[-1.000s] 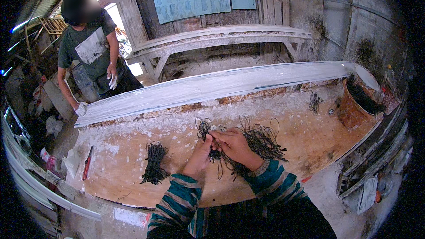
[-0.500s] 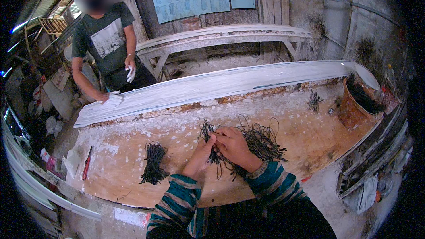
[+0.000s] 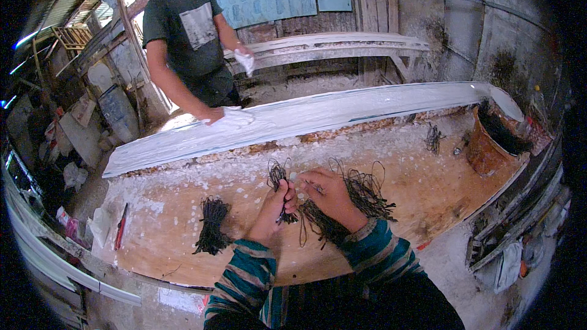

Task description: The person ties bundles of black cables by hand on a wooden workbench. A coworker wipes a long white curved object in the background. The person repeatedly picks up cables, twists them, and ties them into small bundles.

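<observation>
My left hand (image 3: 273,206) is closed around a small bunch of thin black looped cords (image 3: 278,173), whose loops stick out above the fingers and ends hang below. Just to its right is my right hand (image 3: 332,200), palm down, its thumb and fingertips drawn together; whether a cord is pinched there is too small to make out. Under and beyond the right hand spreads a loose heap of black cords (image 3: 370,197). To the left of my left hand, a thicker bundle of black cords (image 3: 212,226) lies on the wooden tabletop (image 3: 165,260).
A long white-coated plank (image 3: 342,109) runs along the table's far side. Across it a person (image 3: 189,36) rests a white-gloved hand on the plank. A rusty-brown bucket (image 3: 484,157) holding black strands leans at right, near a few stray cords (image 3: 434,140). A red-handled tool (image 3: 121,229) lies at left.
My hands have come apart: the left has shifted slightly left with its bunch of cords, the right stays by the heap. The person opposite has moved right, gloved hand sliding along the plank.
</observation>
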Demonstrator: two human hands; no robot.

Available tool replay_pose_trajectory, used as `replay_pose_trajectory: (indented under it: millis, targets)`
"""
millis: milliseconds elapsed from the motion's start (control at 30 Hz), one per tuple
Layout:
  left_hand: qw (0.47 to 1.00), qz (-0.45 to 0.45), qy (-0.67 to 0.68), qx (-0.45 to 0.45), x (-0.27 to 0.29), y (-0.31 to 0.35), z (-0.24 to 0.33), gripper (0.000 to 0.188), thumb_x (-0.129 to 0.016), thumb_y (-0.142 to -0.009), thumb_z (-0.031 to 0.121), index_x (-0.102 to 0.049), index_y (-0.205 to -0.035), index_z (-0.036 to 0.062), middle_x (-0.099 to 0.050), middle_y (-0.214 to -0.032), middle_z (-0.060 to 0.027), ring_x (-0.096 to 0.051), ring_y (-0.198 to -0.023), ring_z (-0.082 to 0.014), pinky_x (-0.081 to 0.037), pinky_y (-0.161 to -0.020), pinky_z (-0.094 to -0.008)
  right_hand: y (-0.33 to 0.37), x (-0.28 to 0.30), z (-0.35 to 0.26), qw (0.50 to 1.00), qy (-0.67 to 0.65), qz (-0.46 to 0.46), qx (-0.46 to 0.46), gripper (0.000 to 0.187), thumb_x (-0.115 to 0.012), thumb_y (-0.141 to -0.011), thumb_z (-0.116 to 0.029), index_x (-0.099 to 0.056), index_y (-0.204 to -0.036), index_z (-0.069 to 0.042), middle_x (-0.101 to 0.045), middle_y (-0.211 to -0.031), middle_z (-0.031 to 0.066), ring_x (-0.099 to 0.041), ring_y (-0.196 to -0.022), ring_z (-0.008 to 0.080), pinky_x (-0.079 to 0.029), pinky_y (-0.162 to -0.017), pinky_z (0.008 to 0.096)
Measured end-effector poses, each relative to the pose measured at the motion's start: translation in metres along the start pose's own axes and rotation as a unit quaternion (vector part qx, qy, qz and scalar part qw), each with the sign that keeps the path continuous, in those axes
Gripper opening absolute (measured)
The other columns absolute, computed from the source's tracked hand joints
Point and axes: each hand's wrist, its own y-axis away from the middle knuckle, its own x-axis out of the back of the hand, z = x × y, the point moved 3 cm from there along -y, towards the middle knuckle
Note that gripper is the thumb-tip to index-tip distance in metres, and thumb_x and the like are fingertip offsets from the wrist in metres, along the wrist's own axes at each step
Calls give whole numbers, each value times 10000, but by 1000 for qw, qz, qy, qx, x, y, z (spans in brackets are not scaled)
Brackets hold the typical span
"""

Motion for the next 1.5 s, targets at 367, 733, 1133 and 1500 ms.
replay_pose_trajectory:
  millis: [367,733,1133,1500]
  targets:
    - [995,-7,92,-30,2,-2,7,435,-416,-825,541,-449,-864,109,-315,-584,56,-316,-476,-52,-289,-405,-189,12,34,69,906,360,-61,-215,504,-677,-695,-287,-491,-1136,-129,-625,-876,125,-586,-870,316,-367,-821,527]
    - [998,-7,63,-16,2,-2,8,475,-384,-822,571,-438,-868,101,-317,-587,50,-318,-478,-53,-288,-407,-184,1,38,56,939,263,-38,-221,326,-668,-701,-168,-571,-1004,-101,-635,-776,79,-613,-752,236,-438,-705,378]
    - [998,20,55,-21,5,-3,1,387,-394,-859,501,-443,-866,117,-322,-579,52,-319,-469,-59,-302,-410,-188,-7,28,43,965,-149,83,-199,202,-630,-767,-53,-577,-961,-26,-572,-734,-18,-496,-646,50,-405,-600,197]
    - [995,57,-9,-81,-6,-2,1,292,-525,-851,384,-446,-844,103,-389,-636,26,-416,-556,-101,-415,-551,-262,10,-26,37,938,-301,-73,-159,179,-584,-801,-26,-510,-964,-13,-579,-787,31,-551,-708,96,-454,-652,239]
